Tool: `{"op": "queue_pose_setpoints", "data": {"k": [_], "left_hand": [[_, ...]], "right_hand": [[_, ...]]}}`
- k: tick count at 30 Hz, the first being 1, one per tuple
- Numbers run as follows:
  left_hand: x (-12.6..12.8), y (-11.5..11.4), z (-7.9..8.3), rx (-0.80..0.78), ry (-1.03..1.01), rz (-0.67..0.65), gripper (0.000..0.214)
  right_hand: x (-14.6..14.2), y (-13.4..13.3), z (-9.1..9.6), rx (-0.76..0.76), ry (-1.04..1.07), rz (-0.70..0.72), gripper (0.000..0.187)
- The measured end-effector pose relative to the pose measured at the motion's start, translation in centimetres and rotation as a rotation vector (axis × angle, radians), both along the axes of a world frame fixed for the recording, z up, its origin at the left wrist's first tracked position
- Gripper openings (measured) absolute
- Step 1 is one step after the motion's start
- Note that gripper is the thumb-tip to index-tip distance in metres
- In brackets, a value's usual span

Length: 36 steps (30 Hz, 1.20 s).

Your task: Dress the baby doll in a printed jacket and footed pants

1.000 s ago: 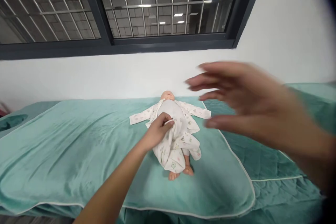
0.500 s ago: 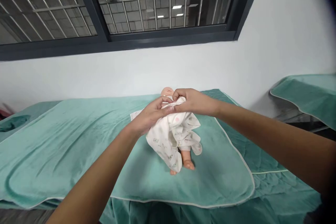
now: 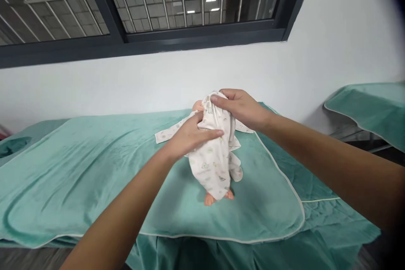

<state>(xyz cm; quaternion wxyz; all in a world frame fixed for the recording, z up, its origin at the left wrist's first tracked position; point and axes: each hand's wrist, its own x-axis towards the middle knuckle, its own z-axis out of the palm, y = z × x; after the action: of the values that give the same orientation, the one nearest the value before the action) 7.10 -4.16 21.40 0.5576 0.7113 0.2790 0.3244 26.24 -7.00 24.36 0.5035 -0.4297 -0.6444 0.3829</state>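
Note:
A doll (image 3: pixel 210 199) lies on its back on the green sheet, with its feet toward me and its head mostly hidden. White printed sleeves (image 3: pixel 166 134) spread out on both sides of it. Over its body hangs a white baby garment (image 3: pixel 211 166) with small printed figures; its exact kind is hard to make out. At the garment's raised, gathered top edge, my right hand (image 3: pixel 242 107) pinches the cloth between thumb and fingers. Lower on the left side, my left hand (image 3: pixel 193 135) grips the same garment, thumb across the front and fingers partly hidden behind the fabric.
The green sheet (image 3: pixel 95 168) with pale piping covers the bed, its front edge hanging down. A white wall (image 3: pixel 142 84) and a dark-framed barred window (image 3: pixel 199 38) stand behind. To the right, another green-covered surface (image 3: pixel 370 105) rises higher.
My right hand has lifted the garment's top edge up and slightly right. My left hand has slid a little lower on the cloth. The garment now hangs straighter, and the sleeves show more.

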Motion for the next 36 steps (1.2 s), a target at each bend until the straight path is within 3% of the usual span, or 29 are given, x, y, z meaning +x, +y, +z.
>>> {"op": "queue_pose_setpoints", "data": {"k": [2,4,7,10,12,15,19,23,25,28,30,33,36], "left_hand": [[0.8,-0.5,-0.4,0.015,0.026,0.044,0.037],[1.3,-0.5,-0.5,0.001,-0.088,0.125,0.032],[1.5,-0.2,-0.5,-0.039,-0.311,0.172,0.036],[1.7,-0.3,-1.0,-0.037,-0.363,0.189,0.033],[2.0,-0.7,-1.7,-0.024,-0.336,0.185,0.035],[2.5,-1.7,-3.3,-0.043,-0.224,0.101,0.045],[2.6,-2.5,-4.7,-0.127,-0.069,0.071,0.035],[2.2,-2.1,-4.5,-0.175,-0.308,0.147,0.035],[1.8,-1.7,-4.0,-0.192,-0.391,0.172,0.039],[1.2,-1.3,-3.4,-0.242,-0.394,0.161,0.042],[0.9,-1.3,-3.3,-0.252,-0.387,0.159,0.045],[0.7,-1.6,-3.4,-0.239,-0.354,0.146,0.052],[0.6,-2.1,-3.6,-0.183,-0.193,0.054,0.068]], "right_hand": [[-0.4,-0.1,0.5,0.048,-0.004,-0.035,0.041],[-0.2,-0.1,1.0,0.068,-0.03,-0.015,0.039],[0.8,0.0,1.1,-0.068,-0.224,0.202,0.038],[1.8,0.1,0.3,-0.256,-0.464,0.404,0.042],[2.1,0.0,-0.3,-0.266,-0.487,0.351,0.038],[2.0,-0.3,-0.7,-0.187,-0.385,0.14,0.024],[1.5,-0.7,-0.8,-0.117,-0.227,0.013,0.014],[1.2,-1.0,-1.5,-0.124,-0.073,-0.011,0.025],[1.0,-1.2,-1.9,-0.121,-0.032,0.043,0.032],[0.8,-1.6,-2.1,-0.157,-0.073,0.196,0.035],[0.5,-1.8,-2.0,-0.164,-0.176,0.224,0.033],[0.1,-1.9,-1.9,-0.119,-0.217,0.109,0.026],[-0.2,-1.6,-2.2,-0.089,-0.058,-0.031,0.017]]}}
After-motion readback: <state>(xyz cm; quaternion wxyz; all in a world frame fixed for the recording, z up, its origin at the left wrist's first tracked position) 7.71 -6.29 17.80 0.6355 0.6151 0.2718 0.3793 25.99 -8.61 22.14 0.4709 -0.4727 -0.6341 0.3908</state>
